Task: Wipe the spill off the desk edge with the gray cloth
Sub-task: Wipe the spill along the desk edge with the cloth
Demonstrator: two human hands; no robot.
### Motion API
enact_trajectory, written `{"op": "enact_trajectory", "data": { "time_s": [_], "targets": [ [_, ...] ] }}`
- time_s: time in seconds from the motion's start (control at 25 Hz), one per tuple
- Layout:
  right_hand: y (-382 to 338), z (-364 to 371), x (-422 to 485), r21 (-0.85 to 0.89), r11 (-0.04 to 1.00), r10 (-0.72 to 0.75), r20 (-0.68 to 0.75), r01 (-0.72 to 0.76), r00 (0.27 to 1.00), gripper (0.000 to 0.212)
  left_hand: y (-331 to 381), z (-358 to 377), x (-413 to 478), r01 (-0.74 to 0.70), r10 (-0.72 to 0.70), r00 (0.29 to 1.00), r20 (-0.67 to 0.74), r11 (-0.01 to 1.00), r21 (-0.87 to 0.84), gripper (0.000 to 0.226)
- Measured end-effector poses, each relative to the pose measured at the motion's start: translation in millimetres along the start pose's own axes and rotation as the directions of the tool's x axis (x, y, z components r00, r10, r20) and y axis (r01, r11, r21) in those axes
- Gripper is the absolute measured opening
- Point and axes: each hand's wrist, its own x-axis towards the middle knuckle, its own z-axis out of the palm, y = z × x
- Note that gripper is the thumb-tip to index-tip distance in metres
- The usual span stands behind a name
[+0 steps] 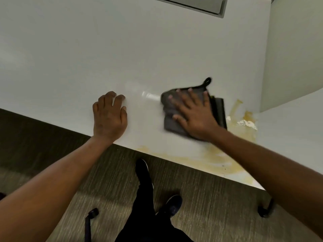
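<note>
A gray cloth (pixel 170 124) with a black hanging loop lies flat on the white desk (pixel 122 49). My right hand (pixel 193 113) presses down on it with fingers spread. A yellowish spill (pixel 201 158) smears along the desk's front edge below the cloth, and more of it with white clumps (pixel 246 123) sits to the right of the cloth. My left hand (pixel 109 116) rests flat on the desk near the edge, holding nothing, well left of the cloth.
A gray panel (pixel 197 4) sits at the desk's far side. A white partition wall (pixel 295 58) rises at the right. Below the edge are carpet, my dark trousers and shoes (pixel 173 205), and black chair parts (pixel 90 222).
</note>
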Motion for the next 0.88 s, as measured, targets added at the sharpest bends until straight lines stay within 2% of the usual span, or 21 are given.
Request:
{"op": "enact_trajectory", "data": {
  "time_s": [0.04,0.12,0.2,0.28,0.4,0.52,0.6,0.68,0.76,0.84,0.88],
  "targets": [
    [24.7,-4.1,17.3,0.016,0.991,0.133,-0.003,-0.133,0.991,0.064,-0.7,0.8,0.3,-0.002,0.002,1.000,-0.008,1.000,0.003,0.037],
    [65.6,-13.0,54.6,0.067,0.924,0.375,0.013,-0.375,0.927,0.068,-2.4,2.2,0.3,-0.004,0.005,1.000,-0.018,1.000,0.010,0.037],
    [81.8,-17.0,84.5,0.095,0.880,0.467,0.009,-0.466,0.884,0.074,-3.1,2.9,-0.4,-0.008,0.009,1.000,-0.022,1.000,0.016,0.037],
    [65.5,-18.2,104.2,0.124,0.882,0.457,0.005,-0.454,0.889,0.078,-2.6,2.5,0.5,-0.004,0.004,1.000,-0.013,1.000,0.021,0.038],
    [-1.9,-12.9,100.9,0.156,0.938,0.312,0.003,-0.309,0.950,0.078,-0.9,1.1,0.9,0.007,-0.007,1.000,0.000,1.000,0.022,0.038],
    [-70.2,-4.1,44.6,0.132,0.991,0.018,-0.006,-0.017,1.000,0.074,-1.0,-0.5,0.9,0.004,-0.004,1.000,0.010,1.000,0.002,0.039],
    [-76.4,2.0,1.6,0.103,0.983,-0.157,0.016,0.154,0.988,0.069,-1.7,-0.4,0.4,0.009,-0.009,1.000,0.012,1.000,0.004,0.040],
    [-42.9,-0.1,-12.7,0.055,0.965,-0.258,0.045,0.255,0.965,0.066,-1.8,0.3,0.3,0.010,-0.010,1.000,0.014,1.000,0.005,0.040],
    [4.6,-5.6,5.4,0.007,0.985,-0.175,0.029,0.175,0.984,0.064,-1.6,0.7,0.2,0.011,-0.011,1.000,0.010,1.000,0.003,0.039],
    [44.0,-12.2,45.5,0.040,0.993,0.107,-0.002,-0.107,0.994,0.064,-1.6,1.6,0.2,0.009,-0.009,1.000,0.002,1.000,0.002,0.039],
    [55.0,-15.5,69.4,0.079,0.961,0.265,-0.011,-0.263,0.964,0.065,-2.2,2.2,0.3,0.009,-0.009,1.000,-0.001,1.000,0.001,0.039]
  ]
}}
